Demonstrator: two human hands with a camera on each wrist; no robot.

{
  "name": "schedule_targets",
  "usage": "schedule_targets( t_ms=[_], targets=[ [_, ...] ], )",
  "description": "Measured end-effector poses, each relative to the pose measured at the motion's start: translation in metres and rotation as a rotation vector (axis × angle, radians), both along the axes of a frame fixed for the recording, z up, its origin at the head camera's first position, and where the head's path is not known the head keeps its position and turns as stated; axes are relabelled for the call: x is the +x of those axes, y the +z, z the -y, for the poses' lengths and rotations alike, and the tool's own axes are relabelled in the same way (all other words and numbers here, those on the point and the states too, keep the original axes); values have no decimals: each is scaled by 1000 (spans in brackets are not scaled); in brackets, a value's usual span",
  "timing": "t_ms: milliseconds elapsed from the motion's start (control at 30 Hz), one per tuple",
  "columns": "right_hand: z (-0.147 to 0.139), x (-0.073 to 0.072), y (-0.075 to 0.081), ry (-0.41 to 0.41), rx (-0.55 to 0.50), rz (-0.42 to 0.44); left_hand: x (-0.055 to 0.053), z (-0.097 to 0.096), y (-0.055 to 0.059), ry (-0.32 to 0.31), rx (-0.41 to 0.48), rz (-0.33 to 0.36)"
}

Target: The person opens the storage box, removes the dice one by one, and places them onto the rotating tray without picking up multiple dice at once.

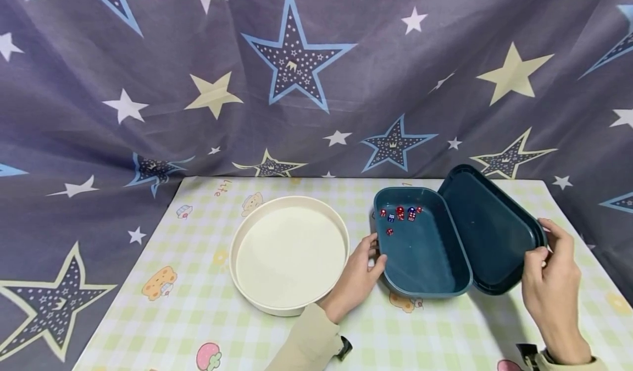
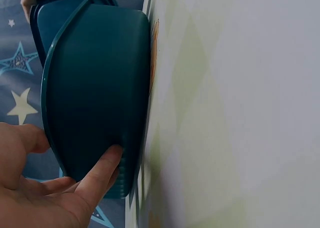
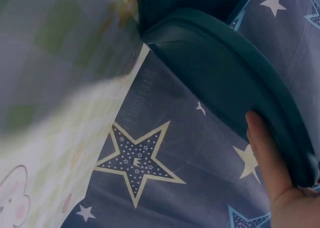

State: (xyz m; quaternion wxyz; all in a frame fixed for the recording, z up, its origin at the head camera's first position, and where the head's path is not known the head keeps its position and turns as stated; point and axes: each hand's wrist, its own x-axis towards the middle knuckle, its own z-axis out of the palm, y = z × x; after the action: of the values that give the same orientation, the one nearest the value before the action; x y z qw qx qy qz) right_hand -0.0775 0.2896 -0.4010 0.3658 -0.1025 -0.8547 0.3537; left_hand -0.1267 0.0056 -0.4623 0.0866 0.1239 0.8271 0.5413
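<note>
A dark teal rectangular box (image 1: 420,261) sits on the table, with several red and blue dice (image 1: 400,212) in its far-left part. My left hand (image 1: 357,277) holds the box's left side, thumb at the rim and fingers against the outer wall (image 2: 95,87). My right hand (image 1: 556,283) grips the right edge of a matching teal lid (image 1: 487,228) between thumb and fingers. Tilted up, the lid meets or nearly meets the box's right rim along its left edge. In the right wrist view the fingers (image 3: 267,153) lie along the lid's outer face (image 3: 215,72).
A round cream tray (image 1: 292,255) lies left of the box, close to my left forearm. A checked cloth with cartoon prints covers the table (image 1: 198,294). Behind it hangs a grey-purple star-patterned curtain (image 1: 346,140).
</note>
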Motion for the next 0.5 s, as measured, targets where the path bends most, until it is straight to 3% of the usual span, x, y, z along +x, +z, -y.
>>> schedule_targets(
  t_ms=[267,500],
  targets=[
    [-10,-1,-3,-30,30,-25,0,0,1,-5,-1,9],
    [-22,-3,-7,-14,76,108,0,-1,2,2,1,18]
  ],
)
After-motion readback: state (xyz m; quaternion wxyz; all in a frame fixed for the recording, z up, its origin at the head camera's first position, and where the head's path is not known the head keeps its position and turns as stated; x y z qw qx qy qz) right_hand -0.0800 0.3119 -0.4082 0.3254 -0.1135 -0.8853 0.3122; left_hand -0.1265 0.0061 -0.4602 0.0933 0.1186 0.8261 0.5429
